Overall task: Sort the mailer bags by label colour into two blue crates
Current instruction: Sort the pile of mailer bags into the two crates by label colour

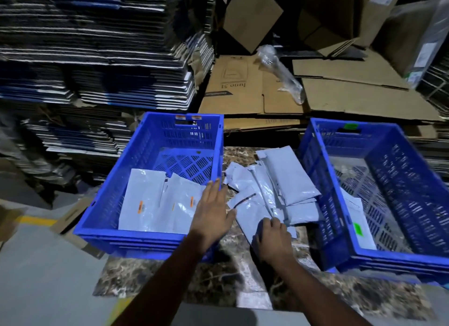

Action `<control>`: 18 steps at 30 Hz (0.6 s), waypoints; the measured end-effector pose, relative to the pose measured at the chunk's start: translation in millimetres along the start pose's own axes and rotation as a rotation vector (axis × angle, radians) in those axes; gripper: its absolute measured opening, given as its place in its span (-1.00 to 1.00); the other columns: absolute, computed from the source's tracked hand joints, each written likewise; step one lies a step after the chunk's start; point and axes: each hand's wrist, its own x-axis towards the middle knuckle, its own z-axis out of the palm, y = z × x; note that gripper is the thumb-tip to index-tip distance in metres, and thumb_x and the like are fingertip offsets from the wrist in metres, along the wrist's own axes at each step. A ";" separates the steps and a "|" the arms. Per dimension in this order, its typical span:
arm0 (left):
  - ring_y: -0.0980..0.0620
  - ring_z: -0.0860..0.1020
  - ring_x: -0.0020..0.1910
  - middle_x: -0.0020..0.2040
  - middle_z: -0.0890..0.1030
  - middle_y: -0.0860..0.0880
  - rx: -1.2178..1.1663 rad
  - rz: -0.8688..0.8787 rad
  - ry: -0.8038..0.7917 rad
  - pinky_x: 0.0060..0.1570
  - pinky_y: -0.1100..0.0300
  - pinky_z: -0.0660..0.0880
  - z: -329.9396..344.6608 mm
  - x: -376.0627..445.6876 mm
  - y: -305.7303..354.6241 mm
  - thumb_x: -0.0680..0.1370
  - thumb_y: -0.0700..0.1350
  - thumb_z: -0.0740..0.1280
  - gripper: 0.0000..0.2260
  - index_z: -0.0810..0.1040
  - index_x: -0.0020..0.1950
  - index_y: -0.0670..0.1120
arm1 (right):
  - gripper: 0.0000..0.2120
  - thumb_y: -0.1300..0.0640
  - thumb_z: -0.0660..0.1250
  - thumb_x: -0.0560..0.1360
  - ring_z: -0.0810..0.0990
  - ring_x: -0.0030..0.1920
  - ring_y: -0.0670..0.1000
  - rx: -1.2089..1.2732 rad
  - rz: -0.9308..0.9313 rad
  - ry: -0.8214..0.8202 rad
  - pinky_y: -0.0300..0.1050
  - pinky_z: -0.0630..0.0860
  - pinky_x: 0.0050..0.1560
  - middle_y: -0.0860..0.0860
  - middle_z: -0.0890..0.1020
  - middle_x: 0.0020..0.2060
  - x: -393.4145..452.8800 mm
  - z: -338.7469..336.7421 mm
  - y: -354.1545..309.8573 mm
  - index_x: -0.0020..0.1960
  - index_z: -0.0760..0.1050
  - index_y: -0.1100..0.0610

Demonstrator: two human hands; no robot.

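Hands: left (213, 209) flat, right (273, 235) gripping a mailer bag (257, 216); cardboard (233, 87) reads "Juno 5".

The scene is dim, with a cold bluish cast. Light falls from above and in front, brightest on the pale mailer bags (274, 192) and the two blue crates (155, 238), whose plastic looks oversaturated. The bags' glossy film throws small glare patches. A soft, dark shadow lies on the marbled table (218, 277) under the forearms. The stacked cardboard (97, 46) at upper left is smeared by motion blur (its edges streak sideways). Straight lines bow toward the corners.
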 end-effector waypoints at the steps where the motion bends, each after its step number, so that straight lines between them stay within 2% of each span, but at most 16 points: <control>1: -0.06 -0.10 0.59 0.61 -0.02 -0.09 0.069 -0.002 -0.008 0.52 0.07 -0.08 2.4 0.2 1.7 0.61 0.07 0.20 -0.38 0.07 0.59 -0.11 | -0.61 -0.09 0.28 0.53 0.49 0.15 0.18 -0.035 -0.004 -0.037 0.08 0.51 0.05 0.11 0.47 0.15 0.2 3.2 6.7 0.24 0.36 0.12; 3: -0.04 -0.12 0.59 0.61 -0.02 -0.08 0.071 0.007 0.025 0.52 0.11 -0.12 4.3 0.6 1.6 0.61 0.06 0.19 -0.38 0.05 0.59 -0.11 | -0.57 -0.06 0.32 0.53 0.48 0.18 0.18 0.036 0.011 -0.059 0.06 0.49 0.08 0.13 0.45 0.20 3.4 9.2 15.5 0.28 0.30 0.12; 8: -0.01 -0.11 0.59 0.61 0.02 -0.05 0.053 0.012 0.027 0.55 0.06 -0.01 8.2 -1.5 -2.3 0.59 0.10 0.22 -0.37 0.10 0.58 -0.07 | -0.38 0.01 0.52 0.39 0.58 0.12 0.22 0.490 0.205 -0.087 -0.05 0.46 -0.05 0.17 0.60 0.09 11.2 4.1 26.3 0.32 0.31 0.13; 10: -0.01 -0.08 0.59 0.60 0.06 -0.04 0.060 0.002 0.032 0.55 0.03 0.04 9.1 -2.4 -1.7 0.58 0.12 0.20 -0.40 0.14 0.57 -0.05 | -0.47 0.01 0.52 0.40 0.60 0.11 0.19 0.647 0.192 -0.064 -0.11 0.40 -0.09 0.15 0.64 0.06 13.1 -0.8 33.5 0.29 0.44 0.15; 13: 0.01 0.06 0.57 0.56 0.22 -0.03 -0.016 -0.021 0.067 0.50 -0.02 0.17 7.2 -2.9 0.3 0.58 0.12 0.18 -0.48 0.27 0.51 -0.01 | -0.70 0.06 0.48 0.46 0.63 0.08 0.07 0.964 0.056 0.006 -0.12 0.48 -0.03 -0.01 0.68 0.00 7.2 -20.7 41.7 0.16 0.57 0.06; 15: 0.00 0.31 0.43 0.38 0.47 -0.02 -0.138 -0.049 0.161 0.37 0.04 0.33 0.4 -7.7 6.6 0.58 0.09 0.19 -0.60 0.45 0.38 0.00 | -0.76 0.21 0.46 0.46 0.63 0.05 -0.06 1.132 -0.051 0.080 -0.16 0.51 0.02 -0.13 0.68 -0.03 -1.2 -41.7 42.6 0.07 0.60 -0.05; 16: 0.01 0.42 0.30 0.23 0.56 0.00 -0.219 -0.088 0.233 0.25 0.08 0.40 -3.1 -10.5 12.3 0.59 0.05 0.20 -0.69 0.52 0.28 0.01 | -0.69 0.33 0.43 0.44 0.63 0.04 -0.09 1.202 -0.092 0.106 -0.21 0.50 0.02 -0.17 0.68 -0.05 -4.5 -52.5 43.5 0.00 0.61 -0.07; 18: 0.01 0.52 0.06 0.01 0.60 0.02 -0.390 -0.193 0.342 0.04 0.12 0.45 -13.2 -18.9 29.1 0.62 -0.08 0.23 -0.84 0.57 0.12 0.00 | -0.51 0.54 0.33 0.36 0.60 0.12 -0.11 1.298 -0.146 0.134 -0.29 0.48 0.07 -0.19 0.67 0.02 -8.4 -75.0 43.9 -0.10 0.64 -0.06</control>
